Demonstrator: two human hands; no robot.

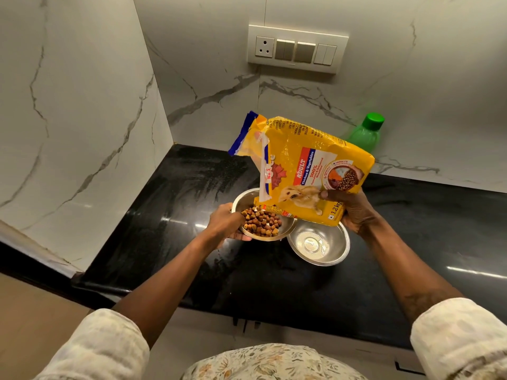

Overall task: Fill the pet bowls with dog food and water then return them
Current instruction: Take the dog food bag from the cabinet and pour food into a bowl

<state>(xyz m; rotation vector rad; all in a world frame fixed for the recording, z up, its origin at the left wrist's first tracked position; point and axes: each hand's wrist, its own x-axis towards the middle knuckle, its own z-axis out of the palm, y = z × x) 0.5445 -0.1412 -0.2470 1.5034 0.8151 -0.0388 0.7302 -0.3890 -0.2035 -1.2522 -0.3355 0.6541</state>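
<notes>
A yellow dog food bag (304,165) hangs tilted over a steel bowl (244,200), gripped at its lower corner by my right hand (354,209). Brown kibble (262,222) lies heaped in that bowl. My left hand (223,222) holds the bowl's left rim, lifting it at a tilt above the black counter (192,256). A second steel bowl (319,245) stands empty on the counter just to the right, partly under the bag. A green-capped bottle (367,130) stands behind the bag against the wall.
Marble walls close the counter on the left and at the back, forming a corner. A switch panel with a socket (297,49) is mounted on the back wall. The counter's front edge runs just below my forearms.
</notes>
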